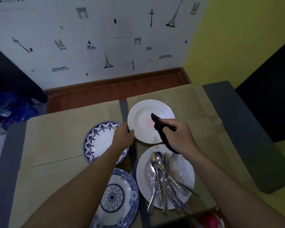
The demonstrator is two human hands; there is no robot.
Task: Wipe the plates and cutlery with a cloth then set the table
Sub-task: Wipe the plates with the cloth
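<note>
Brown card taped with grey strips covers the bench (56,142). Just above the middle of the frame is a white plate (143,116) with a faint pinkish smear near its centre. The left grip (123,135) is clamped on this plate's lower left rim, thumb on top. The right grip (178,135) is clenched round a dark cloth (158,125), whose bunched end reaches over the right half of the plate while its tail hangs below the fist; whether the cloth touches the plate cannot be told. At lower right, just below that, a second white plate (184,171) carries a heap of cutlery (164,176), spoons, knives and forks with bits of food on them. A blue-edged plate (97,140) lies left of centre, partly under the left forearm. A patterned blue plate (115,198) lies at the bottom, close beside the cutlery plate.
</note>
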